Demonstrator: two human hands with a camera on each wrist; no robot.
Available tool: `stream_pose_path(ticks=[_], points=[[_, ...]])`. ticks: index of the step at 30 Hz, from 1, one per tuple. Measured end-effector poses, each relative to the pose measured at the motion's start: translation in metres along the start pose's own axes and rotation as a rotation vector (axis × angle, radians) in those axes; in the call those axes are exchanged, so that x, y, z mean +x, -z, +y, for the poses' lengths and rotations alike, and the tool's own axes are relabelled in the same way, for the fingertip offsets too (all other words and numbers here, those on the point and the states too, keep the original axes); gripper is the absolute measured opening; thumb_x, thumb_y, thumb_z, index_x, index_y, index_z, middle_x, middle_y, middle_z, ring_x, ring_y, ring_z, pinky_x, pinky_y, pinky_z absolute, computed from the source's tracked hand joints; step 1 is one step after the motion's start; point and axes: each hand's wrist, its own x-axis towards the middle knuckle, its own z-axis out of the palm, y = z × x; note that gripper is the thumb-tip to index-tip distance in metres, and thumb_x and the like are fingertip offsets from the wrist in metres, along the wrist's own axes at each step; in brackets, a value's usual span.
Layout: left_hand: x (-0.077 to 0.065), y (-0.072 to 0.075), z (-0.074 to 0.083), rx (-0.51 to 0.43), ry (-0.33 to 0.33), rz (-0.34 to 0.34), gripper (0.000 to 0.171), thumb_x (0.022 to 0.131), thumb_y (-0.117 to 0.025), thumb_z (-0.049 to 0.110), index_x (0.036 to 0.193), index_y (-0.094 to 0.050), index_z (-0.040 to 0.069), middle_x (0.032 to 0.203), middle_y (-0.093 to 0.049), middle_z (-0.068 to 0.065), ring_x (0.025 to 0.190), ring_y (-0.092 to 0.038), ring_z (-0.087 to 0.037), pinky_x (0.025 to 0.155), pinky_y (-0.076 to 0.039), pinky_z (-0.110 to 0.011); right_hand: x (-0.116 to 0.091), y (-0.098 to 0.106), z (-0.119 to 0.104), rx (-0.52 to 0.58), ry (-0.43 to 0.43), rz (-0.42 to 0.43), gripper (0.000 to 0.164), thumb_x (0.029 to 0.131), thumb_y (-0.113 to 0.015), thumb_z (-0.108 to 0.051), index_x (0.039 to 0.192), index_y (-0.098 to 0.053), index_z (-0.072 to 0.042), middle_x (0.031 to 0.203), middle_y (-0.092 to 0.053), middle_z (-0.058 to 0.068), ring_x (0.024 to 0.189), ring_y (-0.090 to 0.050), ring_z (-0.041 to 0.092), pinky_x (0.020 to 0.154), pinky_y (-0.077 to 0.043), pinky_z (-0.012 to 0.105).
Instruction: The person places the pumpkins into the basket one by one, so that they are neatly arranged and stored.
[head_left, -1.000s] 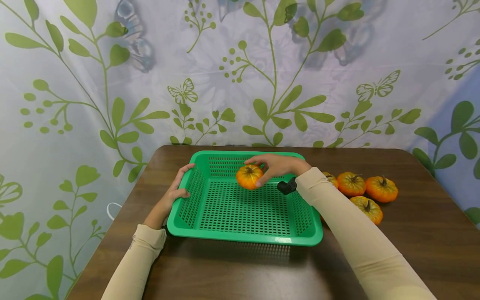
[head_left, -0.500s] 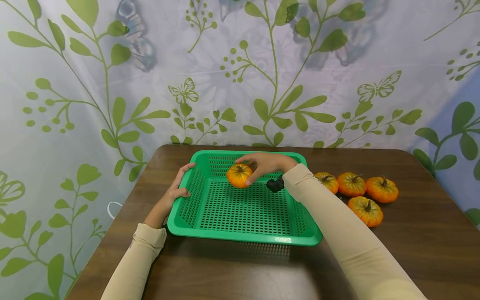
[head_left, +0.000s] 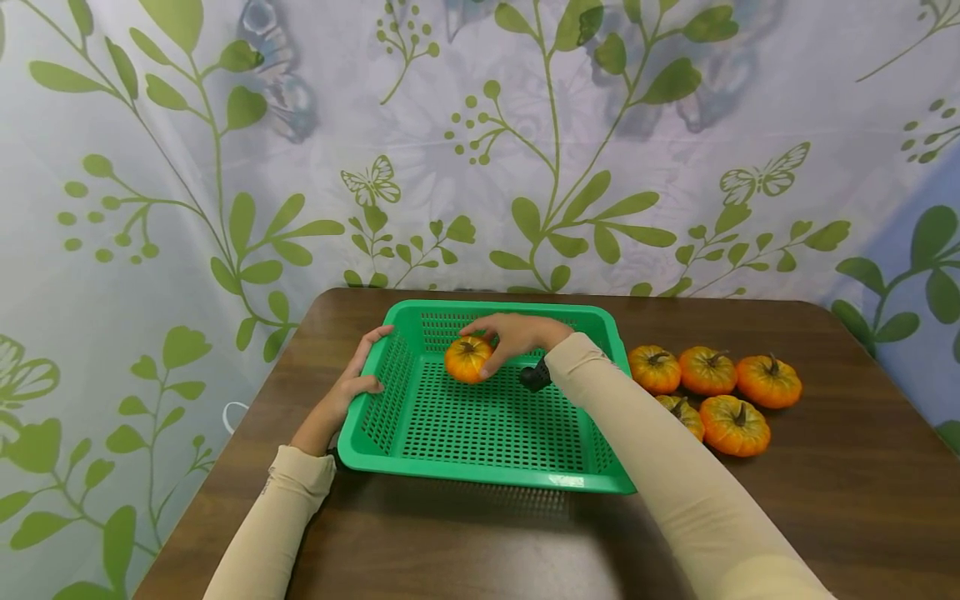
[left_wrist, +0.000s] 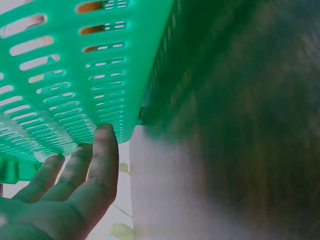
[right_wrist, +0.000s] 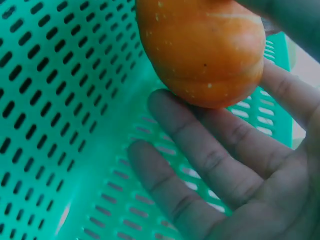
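Observation:
A green perforated plastic basket [head_left: 487, 473] sits on the brown table. At its left rim my left hand [head_left: 347, 390] grips with the thumb over the edge; in the left wrist view, the fingers [left_wrist: 105, 157] lie along the outer side wall. My right hand [head_left: 519, 335] reaches inside the basket and holds a small orange pumpkin [head_left: 467, 360] by its sides, near the back left corner. Seen from the right wrist, the pumpkin [right_wrist: 205, 55] is between thumb and fingers, close over the slotted floor, with two fingertips spread below it.
To the right of the basket, several more pumpkins [head_left: 738, 425] stand in a cluster on the table [head_left: 840, 483]; my right forearm partly covers one. A patterned curtain [head_left: 480, 233] hangs behind the table. A white cable [head_left: 231, 415] shows beyond the left edge.
My right hand has moved left inside the basket with the pumpkin, which now sits slightly lower. The left hand keeps its grip on the rim. More of the pumpkins on the right show.

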Motion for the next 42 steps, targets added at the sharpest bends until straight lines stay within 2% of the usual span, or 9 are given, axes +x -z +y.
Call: stream_pose_path(ticks=[7,15,23,26,28,32,36,42], points=[[0.000,-0.002,0.002,-0.010,0.021,0.000,0.101,0.070,-0.047,-0.002,0.165,-0.014,-0.005,0.164,-0.022,-0.036,0.135,-0.044,-0.024,0.101,-0.046,-0.027,0.011,-0.012,-0.003,-0.092,-0.028,0.020,0.083,0.094,-0.084,-0.020,0.166,-0.043,-0.010,0.162,-0.044,0.023,0.144,-0.049,0.040,0.115,-0.045,0.051],[-0.001,-0.001,0.001,0.000,0.009,0.009,0.099,0.070,-0.047,-0.001,0.164,-0.015,-0.007,0.162,-0.024,-0.037,0.133,-0.045,-0.024,0.101,-0.045,-0.026,0.023,-0.025,-0.004,-0.144,-0.051,0.050,0.084,0.095,-0.084,-0.023,0.167,-0.042,-0.013,0.167,-0.042,0.019,0.148,-0.046,0.038,0.119,-0.041,0.051],[0.000,-0.001,0.000,0.009,0.001,0.007,0.099,0.070,-0.048,-0.001,0.164,-0.015,-0.008,0.164,-0.021,-0.038,0.136,-0.042,-0.026,0.103,-0.043,-0.025,0.033,-0.040,-0.007,-0.168,-0.033,0.100,0.083,0.097,-0.082,-0.027,0.168,-0.041,-0.015,0.171,-0.037,0.017,0.156,-0.033,0.044,0.123,-0.034,0.057],[0.001,0.000,-0.002,0.003,-0.013,0.000,0.099,0.070,-0.048,-0.001,0.162,-0.014,-0.010,0.164,-0.020,-0.039,0.136,-0.042,-0.025,0.104,-0.042,-0.024,0.037,-0.044,-0.007,-0.175,-0.017,0.126,0.083,0.099,-0.080,-0.029,0.169,-0.038,-0.015,0.172,-0.037,0.016,0.157,-0.033,0.043,0.123,-0.034,0.056],[0.002,0.000,-0.002,-0.001,-0.016,-0.003,0.099,0.070,-0.048,-0.001,0.162,-0.014,-0.010,0.164,-0.019,-0.039,0.136,-0.042,-0.024,0.105,-0.041,-0.024,0.038,-0.047,-0.008,-0.189,0.003,0.144,0.084,0.099,-0.079,-0.031,0.169,-0.037,-0.012,0.171,-0.038,0.016,0.156,-0.036,0.042,0.126,-0.030,0.056],[0.002,0.000,-0.002,-0.019,-0.023,-0.007,0.098,0.070,-0.048,-0.001,0.162,-0.013,-0.011,0.164,-0.018,-0.040,0.135,-0.043,-0.022,0.105,-0.041,-0.023,0.040,-0.052,-0.009,-0.179,0.002,0.178,0.083,0.099,-0.079,-0.034,0.167,-0.037,-0.010,0.164,-0.047,0.018,0.149,-0.046,0.040,0.123,-0.035,0.054],[0.002,0.000,-0.002,-0.037,-0.033,-0.013,0.097,0.072,-0.048,-0.002,0.161,-0.013,-0.011,0.164,-0.018,-0.039,0.135,-0.044,-0.020,0.105,-0.043,-0.023,0.044,-0.055,-0.009,-0.172,-0.037,0.205,0.080,0.099,-0.079,-0.038,0.163,-0.040,-0.011,0.156,-0.055,0.019,0.143,-0.050,0.041,0.116,-0.044,0.053],[0.000,0.000,-0.001,-0.059,-0.018,-0.018,0.095,0.074,-0.047,-0.002,0.163,-0.014,-0.007,0.166,-0.018,-0.036,0.137,-0.043,-0.023,0.105,-0.045,-0.025,0.043,-0.056,-0.012,-0.186,-0.053,0.217,0.080,0.101,-0.077,-0.040,0.165,-0.039,-0.012,0.161,-0.050,0.019,0.146,-0.049,0.042,0.118,-0.042,0.053]])
